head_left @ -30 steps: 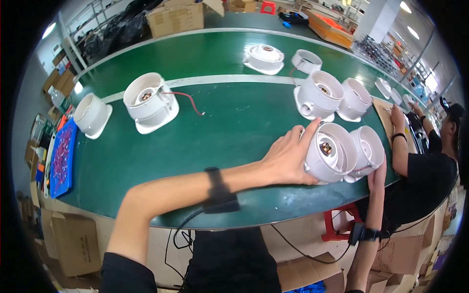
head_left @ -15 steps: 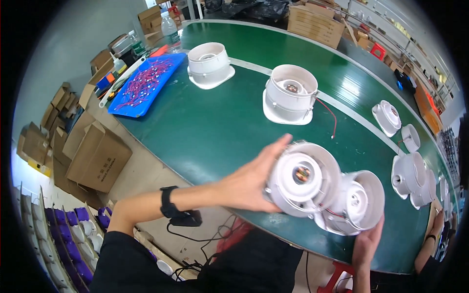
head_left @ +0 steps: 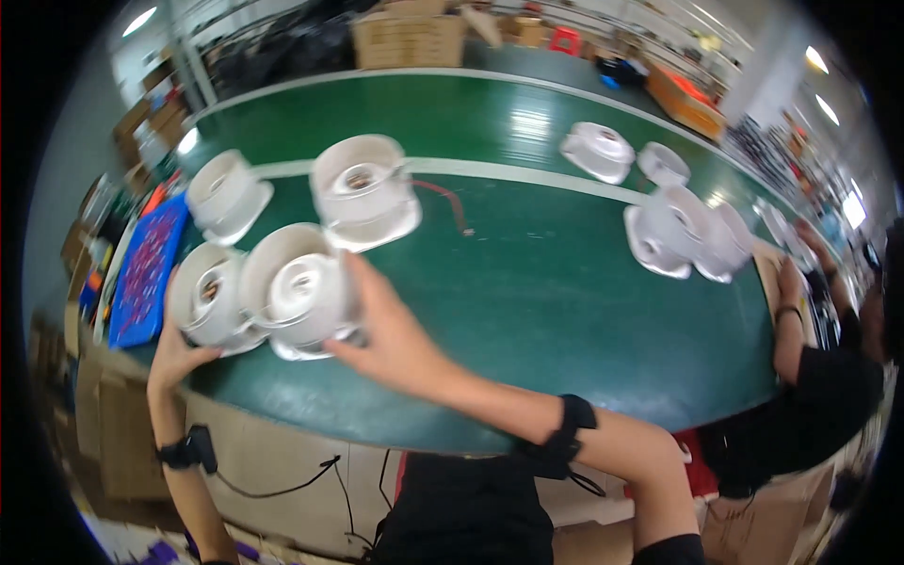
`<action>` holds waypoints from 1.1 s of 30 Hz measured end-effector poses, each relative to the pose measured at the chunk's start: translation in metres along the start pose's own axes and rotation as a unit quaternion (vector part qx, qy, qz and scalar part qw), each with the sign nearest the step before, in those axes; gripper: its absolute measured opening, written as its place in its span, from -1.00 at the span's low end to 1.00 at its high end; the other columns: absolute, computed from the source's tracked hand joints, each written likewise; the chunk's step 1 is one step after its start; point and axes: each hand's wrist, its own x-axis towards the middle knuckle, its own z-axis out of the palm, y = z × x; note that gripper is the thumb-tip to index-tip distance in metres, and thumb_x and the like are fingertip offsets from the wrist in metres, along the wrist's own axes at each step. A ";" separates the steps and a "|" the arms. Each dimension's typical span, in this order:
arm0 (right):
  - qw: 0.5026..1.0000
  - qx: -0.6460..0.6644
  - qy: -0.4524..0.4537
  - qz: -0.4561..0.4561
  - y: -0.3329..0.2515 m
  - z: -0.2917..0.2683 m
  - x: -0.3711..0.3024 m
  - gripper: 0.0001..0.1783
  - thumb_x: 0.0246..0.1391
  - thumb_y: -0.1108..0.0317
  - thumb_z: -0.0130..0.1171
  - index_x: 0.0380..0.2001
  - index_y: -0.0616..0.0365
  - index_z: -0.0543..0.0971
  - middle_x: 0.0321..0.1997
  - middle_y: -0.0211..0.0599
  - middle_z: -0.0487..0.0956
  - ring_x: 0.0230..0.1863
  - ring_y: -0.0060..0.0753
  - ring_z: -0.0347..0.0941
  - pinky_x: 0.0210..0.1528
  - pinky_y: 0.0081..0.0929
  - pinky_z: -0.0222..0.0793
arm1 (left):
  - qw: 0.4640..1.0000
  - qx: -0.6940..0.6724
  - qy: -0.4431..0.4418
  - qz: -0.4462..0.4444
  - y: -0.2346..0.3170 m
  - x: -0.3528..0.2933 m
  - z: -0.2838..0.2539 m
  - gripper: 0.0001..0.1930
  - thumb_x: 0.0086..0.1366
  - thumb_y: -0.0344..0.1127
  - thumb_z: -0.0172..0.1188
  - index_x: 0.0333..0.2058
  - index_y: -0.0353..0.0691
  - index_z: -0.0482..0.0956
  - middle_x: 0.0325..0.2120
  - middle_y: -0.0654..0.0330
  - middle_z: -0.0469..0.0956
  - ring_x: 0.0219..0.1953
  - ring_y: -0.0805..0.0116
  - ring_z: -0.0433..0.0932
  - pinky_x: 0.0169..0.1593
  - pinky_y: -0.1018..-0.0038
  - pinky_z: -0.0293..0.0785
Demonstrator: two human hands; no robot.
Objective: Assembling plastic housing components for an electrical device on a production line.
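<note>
My left hand (head_left: 177, 356) is wrapped round the outer side of a white round plastic housing (head_left: 206, 322) with a flat flange and a coppery centre. Pressed against its right side is a second white housing (head_left: 299, 294) with a pale hub. My right hand (head_left: 400, 337) grips that one from its right, thumb low by the flange. Both housings are at the table's left front. Just behind them, a third housing (head_left: 365, 209) stands on its flange, a red wire (head_left: 450, 196) trailing from it to the right. Another housing (head_left: 222, 202) stands farther left.
A blue tray (head_left: 135, 325) of thin red-purple wires lies at the left edge of the green table (head_left: 527, 320). More white housings (head_left: 667, 231) stand at the right. Beyond them a co-worker's arm (head_left: 789, 320) rests by a cardboard piece. A carton (head_left: 410, 42) stands at the back.
Both hands have carried the two housings leftward across the table, to beside the tray. My view has swung to the right, bringing more of the co-worker into sight.
</note>
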 end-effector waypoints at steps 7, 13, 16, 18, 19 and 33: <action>0.993 -0.108 0.021 0.031 -0.036 -0.108 -0.034 -0.57 0.12 0.44 0.22 0.06 0.30 0.45 0.22 -0.01 0.42 0.23 -0.16 0.39 0.24 -0.28 0.33 | 0.933 0.322 0.158 -0.029 0.073 -0.038 0.026 -0.02 0.05 -0.61 0.26 0.43 -0.19 -0.04 0.39 -0.12 0.07 0.41 0.01 0.11 0.42 0.26 0.00; 0.909 -0.130 0.381 0.105 -0.067 -0.316 -0.139 -0.79 0.26 0.33 0.09 -0.21 0.25 0.59 -0.35 -0.31 0.60 -0.29 -0.48 0.54 -0.30 -0.46 0.53 | 0.934 0.266 -0.204 0.122 0.216 -0.023 0.084 -0.23 0.07 -0.34 0.37 0.28 -0.20 0.30 -0.01 -0.13 0.55 0.01 -0.11 0.55 0.09 0.16 0.46; 0.873 0.124 0.470 0.037 -0.062 -0.453 -0.192 -0.78 0.27 0.29 0.07 -0.13 0.17 0.55 -0.25 -0.35 0.56 -0.30 -0.47 0.48 -0.23 -0.50 0.44 | 0.885 0.233 -0.310 0.258 0.265 0.012 0.161 -0.26 0.12 -0.19 0.37 0.26 -0.22 0.28 -0.14 -0.01 0.57 -0.12 0.02 0.60 -0.10 0.21 0.55; 0.801 0.129 0.584 -0.023 -0.037 -0.550 -0.242 -0.70 0.29 0.29 0.03 0.02 0.15 0.50 -0.28 -0.36 0.54 -0.25 -0.43 0.46 -0.17 -0.45 0.43 | 0.855 0.251 -0.318 0.324 0.280 0.039 0.228 -0.11 0.14 -0.21 0.33 0.37 -0.22 0.03 0.05 -0.05 0.48 -0.06 -0.01 0.59 -0.04 0.22 0.56; 0.747 0.121 0.653 0.008 -0.019 -0.564 -0.247 -0.65 0.29 0.21 0.02 0.05 0.13 0.48 -0.19 -0.33 0.56 -0.17 -0.39 0.46 -0.09 -0.43 0.43 | 0.850 0.233 -0.286 0.375 0.280 0.056 0.268 -0.03 0.14 -0.23 0.33 0.41 -0.21 -0.09 0.10 -0.09 0.43 -0.05 -0.03 0.58 -0.06 0.20 0.58; 0.936 0.187 0.288 0.079 0.033 -0.668 -0.277 -0.31 0.40 -0.17 -0.27 0.38 0.04 0.25 0.24 -0.32 0.48 0.11 -0.46 0.40 0.17 -0.48 0.22 | 0.929 -0.165 -0.138 0.301 0.354 0.195 0.525 0.53 -0.35 -0.15 0.63 0.42 -0.29 -0.42 0.29 -0.37 0.12 0.28 -0.35 0.22 0.30 0.06 0.25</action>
